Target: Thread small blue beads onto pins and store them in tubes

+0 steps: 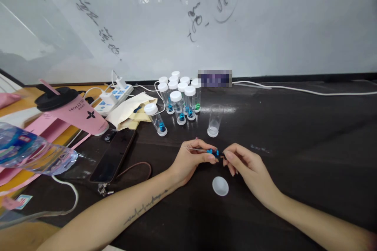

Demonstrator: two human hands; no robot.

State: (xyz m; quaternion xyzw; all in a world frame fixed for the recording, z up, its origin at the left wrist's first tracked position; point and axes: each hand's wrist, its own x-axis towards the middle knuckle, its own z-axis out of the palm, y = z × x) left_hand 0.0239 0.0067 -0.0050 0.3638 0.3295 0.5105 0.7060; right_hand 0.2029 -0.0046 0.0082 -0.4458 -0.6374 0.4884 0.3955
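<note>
Head view: working with two bare hands above a dark desk [294, 133], near the centre of the frame. Holding a small blue metallic piece [212, 152] between thumb and fingers of the left hand [188, 160], just right of and below the frame's centre. Showing a thin pale strand [196, 149] running leftward from the piece. Bringing the right hand [249, 164], fingers narrowly spaced, to the dark end of the piece; leaving unclear whether gripping or merely touching it. Showing a white cap [220, 186] below the hands, lower centre, and above them an uncapped clear tube [217, 114] standing on its white base. Displaying a cluster of white-capped tubes [191, 104] in the upper middle, mostly containing blue pieces, with green in one. Showing another capped tube [155, 119] slightly apart, left of the cluster. Including, at left, a dark phone [113, 155], a white power strip [113, 100], a pink cup [81, 113] and a plastic bottle [35, 151]. Showing a whiteboard [265, 15] with dark handwriting across the top.
</note>
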